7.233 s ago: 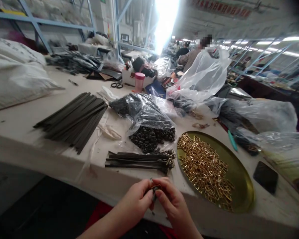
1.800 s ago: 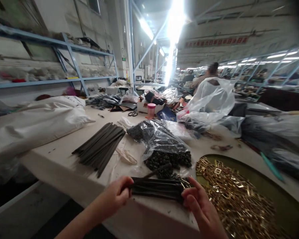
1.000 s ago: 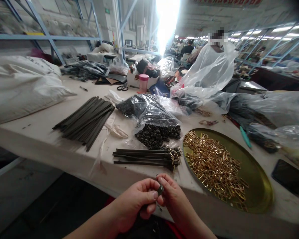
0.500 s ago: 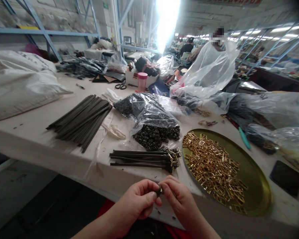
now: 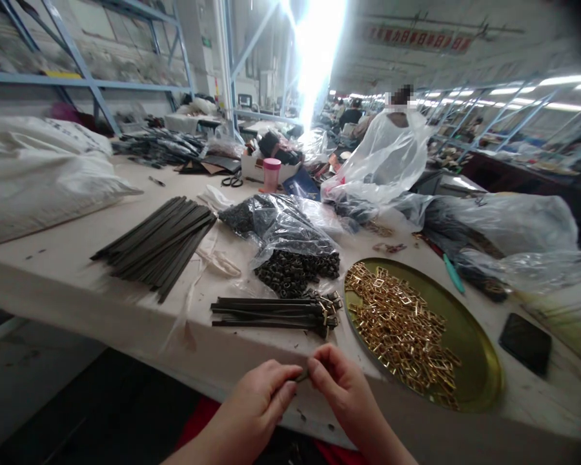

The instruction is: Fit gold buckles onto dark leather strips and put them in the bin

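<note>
My left hand [image 5: 264,394] and my right hand [image 5: 343,391] meet over the table's front edge, both closed. Between their fingertips is a short visible piece of a dark strap [image 5: 302,375]; the rest of it is hidden by my fingers. Just beyond my hands lies a bundle of dark straps [image 5: 261,312] with gold buckles [image 5: 330,314] at their right ends. Small black loops [image 5: 295,271] spill from a clear plastic bag [image 5: 290,223] behind it. To the right, many gold rectangular buckles [image 5: 401,329] fill part of a round gold-coloured tray [image 5: 481,368].
A pile of dark strips [image 5: 155,248] lies on the left of the table, near a white sack [image 5: 43,174]. A phone [image 5: 525,342] and a teal-handled tool [image 5: 454,274] lie at right. Scissors [image 5: 232,181] and a pink-lidded jar [image 5: 271,174] stand farther back. A person [image 5: 397,139] is beyond.
My fingers have shifted on the dark piece; a short length now shows stretched between the fingertips. The camera view has tilted up slightly. Things on the table stay put.
</note>
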`<state>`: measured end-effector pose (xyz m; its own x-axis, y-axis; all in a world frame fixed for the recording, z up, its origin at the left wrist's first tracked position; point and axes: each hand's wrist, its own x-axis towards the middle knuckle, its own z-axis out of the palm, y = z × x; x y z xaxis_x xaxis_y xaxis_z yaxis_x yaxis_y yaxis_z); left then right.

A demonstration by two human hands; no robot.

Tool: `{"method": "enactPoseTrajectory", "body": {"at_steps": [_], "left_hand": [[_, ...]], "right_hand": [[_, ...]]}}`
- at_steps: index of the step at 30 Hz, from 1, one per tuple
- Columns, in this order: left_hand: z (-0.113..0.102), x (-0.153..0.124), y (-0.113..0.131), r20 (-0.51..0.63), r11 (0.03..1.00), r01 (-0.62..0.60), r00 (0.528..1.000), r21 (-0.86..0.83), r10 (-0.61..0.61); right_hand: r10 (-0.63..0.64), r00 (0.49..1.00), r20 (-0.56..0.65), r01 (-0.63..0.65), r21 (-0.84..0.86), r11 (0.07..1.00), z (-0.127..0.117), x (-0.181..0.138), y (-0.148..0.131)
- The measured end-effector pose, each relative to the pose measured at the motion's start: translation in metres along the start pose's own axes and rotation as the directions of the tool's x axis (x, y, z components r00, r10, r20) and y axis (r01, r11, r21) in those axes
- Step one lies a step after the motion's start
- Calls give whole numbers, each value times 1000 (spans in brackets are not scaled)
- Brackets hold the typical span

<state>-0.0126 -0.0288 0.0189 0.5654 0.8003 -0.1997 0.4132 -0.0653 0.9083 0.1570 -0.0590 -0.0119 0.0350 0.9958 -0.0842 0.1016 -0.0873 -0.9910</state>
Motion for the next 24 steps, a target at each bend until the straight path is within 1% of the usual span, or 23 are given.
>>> {"method": "enactPoseTrajectory", "body": {"at_steps": [1,2,3,5,6,8,9,10,12,15,18,20,22,23,24], "left_hand": [[0,1,1,23,997,49,999,-51,-48],[0,2,1,58,981,126,991,-145,-119],[-1,5,2,115,941,217,974,-259,-193],[-3,12,5,241,803,377,925,-462,-295],[-4,17,6,276,735,419,907,-534,-317],[-7,27,8,281,654,441,897,-614,-342],[-9,33,9,268,631,443,894,-637,-358],[-11,38,10,257,611,446,891,-654,-375],[-15,50,9,245,578,453,882,-679,-404],[-21,65,6,256,527,473,865,-706,-433],[-27,78,2,278,481,494,847,-724,-453],[-29,83,1,284,458,503,838,-733,-465],[-31,86,1,291,443,507,834,-739,-470],[-30,86,1,296,438,510,833,-740,-468],[-30,85,1,296,438,508,834,-741,-466]], "right_hand": [[11,1000,18,-11,16,1000,1,1,0],[22,999,48,-24,43,999,1,3,0],[30,996,79,-35,69,997,0,7,-1],[14,995,94,-22,75,997,-10,22,-4],[-14,998,62,12,32,999,-19,32,-7],[-109,993,-44,99,-188,977,-38,60,-10],[-173,980,-95,129,-350,928,-49,77,-11],[-228,967,-115,138,-519,844,-58,94,-11],[-255,961,-107,129,-641,756,-72,129,-7],[-224,974,-37,133,-709,692,-77,170,2],[-191,981,14,138,-744,654,-76,191,10],[-185,983,17,135,-751,647,-80,194,10],[-192,981,-6,121,-757,642,-86,188,7],[-191,981,-25,108,-751,652,-89,182,4],[-175,983,-49,87,-719,689,-91,174,1]]}}
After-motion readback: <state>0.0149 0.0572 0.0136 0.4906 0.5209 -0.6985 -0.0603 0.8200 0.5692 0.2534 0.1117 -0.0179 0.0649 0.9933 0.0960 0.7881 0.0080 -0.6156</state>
